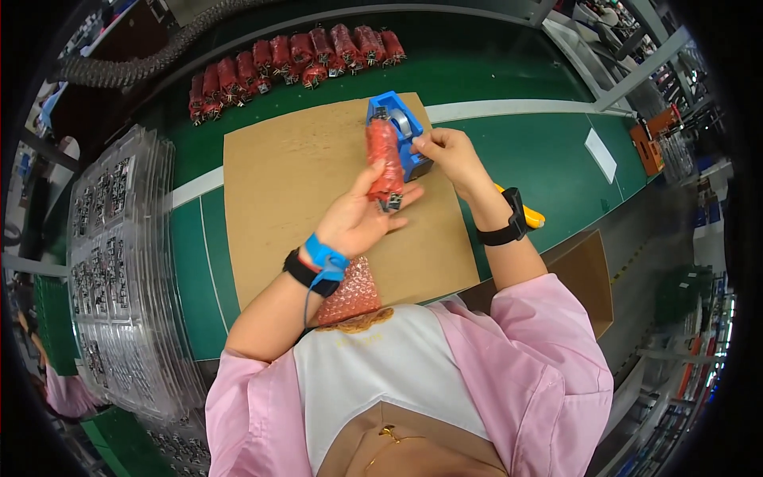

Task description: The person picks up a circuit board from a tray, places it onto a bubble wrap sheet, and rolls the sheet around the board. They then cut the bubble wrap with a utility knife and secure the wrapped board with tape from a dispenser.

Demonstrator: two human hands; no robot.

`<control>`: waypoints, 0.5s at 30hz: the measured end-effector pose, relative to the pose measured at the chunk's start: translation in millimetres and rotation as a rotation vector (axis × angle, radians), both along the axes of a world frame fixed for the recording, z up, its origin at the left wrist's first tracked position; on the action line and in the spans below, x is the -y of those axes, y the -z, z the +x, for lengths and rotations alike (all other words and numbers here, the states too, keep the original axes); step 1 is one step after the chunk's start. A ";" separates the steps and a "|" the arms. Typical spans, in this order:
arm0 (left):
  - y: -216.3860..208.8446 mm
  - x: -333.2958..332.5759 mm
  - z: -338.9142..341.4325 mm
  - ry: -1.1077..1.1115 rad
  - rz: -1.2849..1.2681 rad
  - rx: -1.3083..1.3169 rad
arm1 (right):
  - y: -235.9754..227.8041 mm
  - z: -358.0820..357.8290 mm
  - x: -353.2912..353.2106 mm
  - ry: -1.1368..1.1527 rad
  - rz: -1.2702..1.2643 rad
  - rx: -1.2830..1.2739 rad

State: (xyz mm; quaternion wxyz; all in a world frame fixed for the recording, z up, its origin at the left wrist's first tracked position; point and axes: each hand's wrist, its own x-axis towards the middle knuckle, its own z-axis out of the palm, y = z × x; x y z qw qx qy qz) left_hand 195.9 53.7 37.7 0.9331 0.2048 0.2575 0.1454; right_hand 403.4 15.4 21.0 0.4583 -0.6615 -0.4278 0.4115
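Note:
My left hand (pixel 359 216), palm up, holds a roll of red bubble wrap (pixel 383 151) with dark and metallic parts sticking out of both ends. The roll stands lengthwise in front of a blue tape dispenser (pixel 408 119) carrying a roll of clear tape (pixel 401 122), and covers part of it. Beside the dispenser's right side is my right hand (pixel 449 155), its thumb and forefinger pinched together near the front of the dispenser. Whatever is between those fingertips is too small to make out. A loose sheet of red bubble wrap (pixel 355 288) lies by the near edge, below my left wrist.
Brown cardboard (pixel 294 175) covers the middle of the green table (pixel 517 151). Several wrapped red rolls (pixel 301 49) line the far side. Stacked clear trays (pixel 119 262) of small parts stand left. A yellow-handled tool (pixel 534 218) lies beside my right wrist; an open carton (pixel 584 278) sits below right.

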 end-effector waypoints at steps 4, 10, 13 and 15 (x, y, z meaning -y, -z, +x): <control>9.3 -2.2 23.1 0.023 0.014 0.068 | -5.5 -11.0 4.8 0.100 0.094 -0.061; 16.5 -5.7 25.9 -0.077 -0.008 0.069 | 1.2 -27.4 44.3 0.230 0.326 -0.311; 22.6 -9.3 26.4 -0.066 -0.006 0.082 | 28.7 -25.8 52.4 0.237 0.331 -0.368; 22.3 -12.3 27.6 -0.072 -0.010 0.078 | 48.3 -23.8 53.4 0.213 0.334 -0.393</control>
